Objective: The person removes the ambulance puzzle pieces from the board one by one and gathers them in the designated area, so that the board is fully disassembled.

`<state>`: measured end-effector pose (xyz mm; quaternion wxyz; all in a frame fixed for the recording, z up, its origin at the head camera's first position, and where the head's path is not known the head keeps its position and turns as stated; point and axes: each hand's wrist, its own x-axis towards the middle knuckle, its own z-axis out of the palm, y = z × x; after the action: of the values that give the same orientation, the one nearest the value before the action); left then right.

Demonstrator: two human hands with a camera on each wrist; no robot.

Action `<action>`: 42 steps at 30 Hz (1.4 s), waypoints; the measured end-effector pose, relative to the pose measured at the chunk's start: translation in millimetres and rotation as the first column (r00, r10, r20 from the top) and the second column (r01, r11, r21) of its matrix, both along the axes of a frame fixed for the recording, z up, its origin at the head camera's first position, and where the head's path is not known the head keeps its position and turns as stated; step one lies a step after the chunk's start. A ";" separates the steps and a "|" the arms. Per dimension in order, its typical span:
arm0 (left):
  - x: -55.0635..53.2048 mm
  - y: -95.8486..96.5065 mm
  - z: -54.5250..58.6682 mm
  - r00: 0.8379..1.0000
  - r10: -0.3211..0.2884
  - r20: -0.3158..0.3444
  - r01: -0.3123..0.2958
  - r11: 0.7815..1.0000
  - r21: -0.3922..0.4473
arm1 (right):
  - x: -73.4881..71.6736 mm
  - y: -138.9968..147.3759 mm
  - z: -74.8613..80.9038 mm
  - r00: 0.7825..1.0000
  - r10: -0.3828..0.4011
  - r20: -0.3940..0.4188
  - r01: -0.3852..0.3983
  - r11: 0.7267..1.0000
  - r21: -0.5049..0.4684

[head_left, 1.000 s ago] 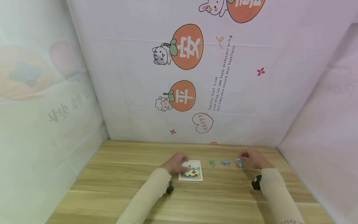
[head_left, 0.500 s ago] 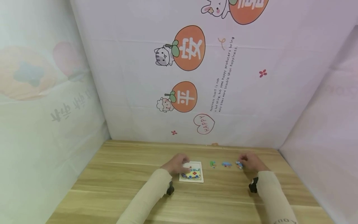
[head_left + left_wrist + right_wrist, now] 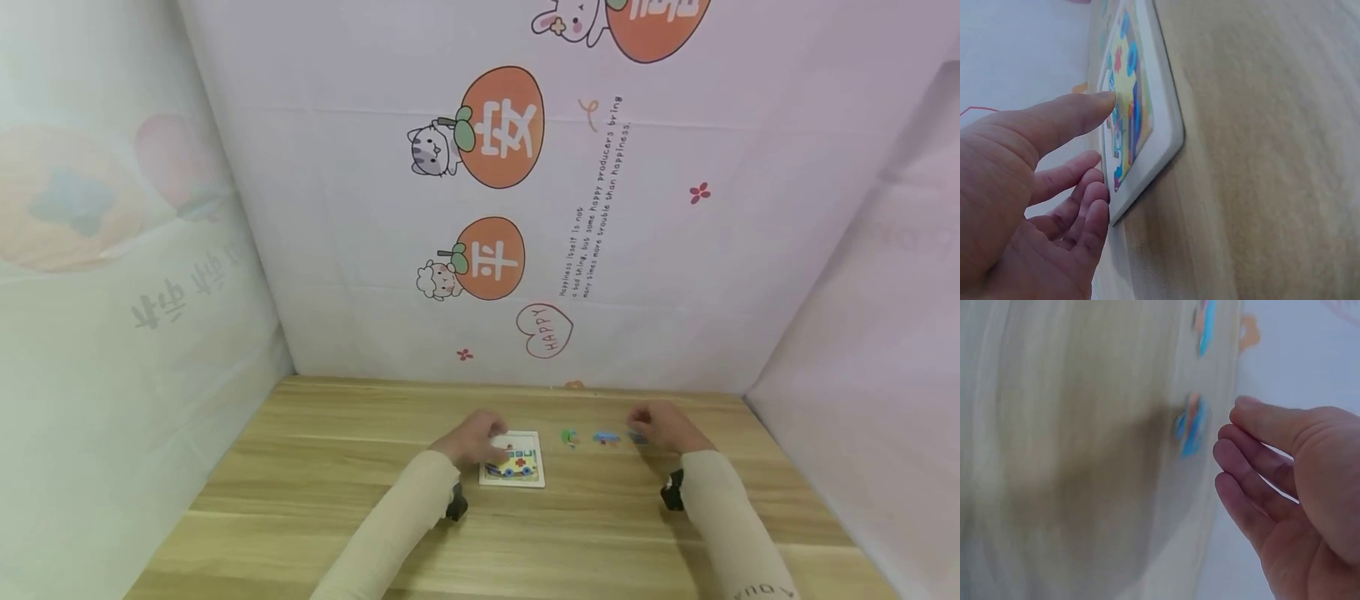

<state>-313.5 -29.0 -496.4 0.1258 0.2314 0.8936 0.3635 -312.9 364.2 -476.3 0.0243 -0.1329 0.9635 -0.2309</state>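
A square jigsaw puzzle board [image 3: 530,481] with a white rim and a picture of a yellow ambulance lies flat on the wooden table. My left hand [image 3: 476,437] holds it at its left side; in the left wrist view the thumb [image 3: 1088,114] touches the picture and the other fingers are at the outer edge. My right hand [image 3: 666,423], fingers loosely bent and nothing between them, hovers close by the rightmost puzzle piece [image 3: 1192,425], blue with an orange part, and partly covers it in the head view. Left of that lie a blue piece [image 3: 606,437] and a green piece [image 3: 568,437].
The wooden table [image 3: 570,542] runs back to a white printed cloth wall [image 3: 375,250]. Similar cloth hangs at the left [image 3: 135,375] and right [image 3: 862,333] sides. The loose pieces lie in a row to the right of the board.
My right hand has moved slightly left and now overlaps the rightmost piece, which showed beside the fingers before. My left hand and the board have stayed in place.
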 end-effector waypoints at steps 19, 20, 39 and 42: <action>6.5 -19.7 11.5 0.995 -0.071 -0.070 0.069 0.997 -0.033 | 9.8 -143.9 15.7 0.931 0.362 -0.040 -0.357 0.929 0.095; 7.7 -21.1 11.8 0.996 -0.069 -0.057 0.068 0.997 -0.025 | 11.4 -150.2 15.2 0.925 0.377 -0.037 -0.373 0.923 0.092; 14.1 -31.6 4.8 0.990 -0.104 -0.094 0.099 0.994 -0.051 | 21.6 -203.1 8.1 0.871 0.490 -0.034 -0.490 0.872 0.009; 14.6 -31.5 1.4 0.993 -0.089 -0.083 0.086 0.995 -0.041 | 20.5 -204.2 3.4 0.874 0.485 -0.035 -0.484 0.875 0.012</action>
<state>-298.9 -60.5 -495.0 0.1080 0.2831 0.8938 0.3306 -292.4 160.0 -473.0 0.0639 -0.3740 0.9002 -0.2138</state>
